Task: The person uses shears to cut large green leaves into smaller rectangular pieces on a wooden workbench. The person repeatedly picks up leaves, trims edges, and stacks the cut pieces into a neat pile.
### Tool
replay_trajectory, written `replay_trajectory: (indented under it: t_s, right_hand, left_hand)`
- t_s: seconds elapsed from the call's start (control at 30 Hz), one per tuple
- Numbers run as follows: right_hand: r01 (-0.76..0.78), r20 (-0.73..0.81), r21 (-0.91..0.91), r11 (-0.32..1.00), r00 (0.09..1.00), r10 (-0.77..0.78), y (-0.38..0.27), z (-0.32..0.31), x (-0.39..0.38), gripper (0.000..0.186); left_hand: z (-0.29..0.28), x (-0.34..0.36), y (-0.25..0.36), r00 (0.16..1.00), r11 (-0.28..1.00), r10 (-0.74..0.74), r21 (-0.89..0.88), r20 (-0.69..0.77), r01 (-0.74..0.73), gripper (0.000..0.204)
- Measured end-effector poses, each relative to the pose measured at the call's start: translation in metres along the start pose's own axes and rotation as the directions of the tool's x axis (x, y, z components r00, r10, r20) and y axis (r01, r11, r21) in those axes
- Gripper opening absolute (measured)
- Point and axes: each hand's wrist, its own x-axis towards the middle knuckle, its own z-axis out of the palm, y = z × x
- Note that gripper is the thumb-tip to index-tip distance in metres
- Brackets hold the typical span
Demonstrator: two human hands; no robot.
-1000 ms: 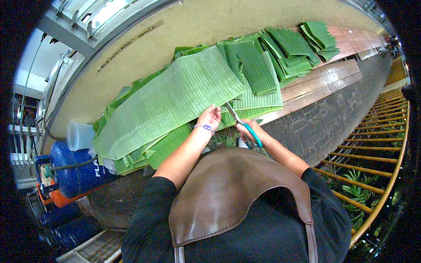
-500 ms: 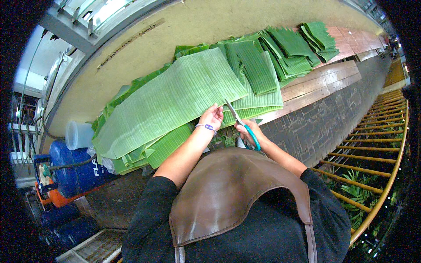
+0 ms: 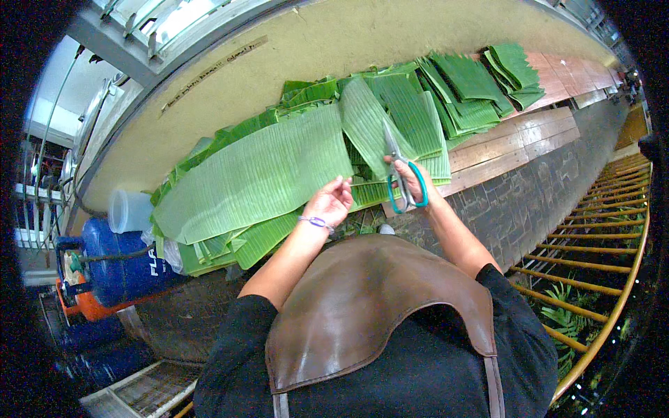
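Note:
My right hand (image 3: 412, 178) grips a pair of scissors (image 3: 391, 139) with teal handles, blades aimed away from me over a separate banana leaf piece (image 3: 369, 115). Left of a gap lies a long, broad banana leaf (image 3: 258, 171), pale green and ribbed. At its near right corner is my left hand (image 3: 330, 202), palm up, fingers curled together at the leaf's edge. More green banana leaf (image 3: 268, 233) shows beneath the long one. Behind the scissors, further leaf pieces (image 3: 411, 104) overlap in layers.
Folded leaf stacks (image 3: 467, 90) lie at the far right on a wooden ledge (image 3: 516, 139). A yellowish wall (image 3: 334, 42) runs behind. At left stand a clear plastic tub (image 3: 129, 211) and a blue container (image 3: 115, 261). A yellow railing (image 3: 592, 272) borders the right side.
The long leaf is now split, with a piece separated at its right end. My right hand and the scissors moved right and away from me; my left hand came slightly nearer.

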Motion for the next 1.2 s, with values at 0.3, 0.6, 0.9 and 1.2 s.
replay_trajectory:
  t_s: [0.3,0.6,0.9,1.2]
  right_hand:
    - [0.130,-0.305,-0.802,0.583,0.750,-0.587,-0.064,-0.092,0.022,0.034]
    - [0.026,0.029,-1.000,-0.012,0.905,-0.425,-0.030,-0.091,0.044,0.034]
    - [0.237,0.202,-0.952,0.196,0.963,-0.181,-0.030,-0.086,0.010,0.056]
    - [-0.004,0.057,-0.354,0.935,0.998,0.026,-0.003,-0.045,-0.045,0.040]
  left_hand:
    - [0.019,-0.056,0.060,0.934,0.944,0.306,-0.183,0.183,-0.273,0.018]
    - [0.031,0.041,-0.026,0.986,0.983,0.162,0.087,0.034,-0.164,0.012]
    - [-0.021,0.063,-0.013,0.986,0.994,0.078,0.084,-0.149,-0.066,0.026]
    - [-0.047,0.063,0.018,0.931,0.968,0.248,0.110,-0.268,-0.226,0.016]
